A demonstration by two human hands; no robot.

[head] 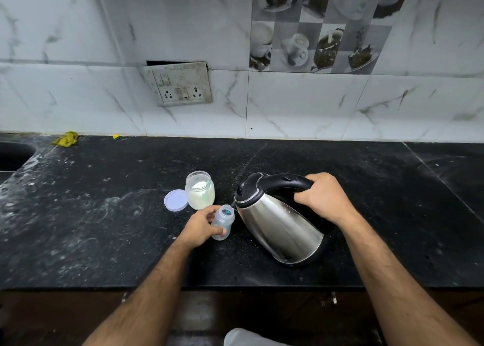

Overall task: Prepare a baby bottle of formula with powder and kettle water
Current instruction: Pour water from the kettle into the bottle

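Observation:
A clear baby bottle (224,221) stands open-topped on the black counter (104,227), and my left hand (201,227) grips its side. My right hand (323,197) grips the black handle of a steel kettle (280,222). The kettle is tilted to the left, with its spout right at the bottle's mouth. Behind the bottle stands an open glass jar (199,193) of white powder. Its pale lid (176,200) lies flat to the jar's left.
A sink (13,157) is cut into the counter at the far left, with a yellow cloth (66,139) beside it by the wall. A switch and socket plate (180,85) sits on the tiled wall. The counter's front edge runs below my forearms.

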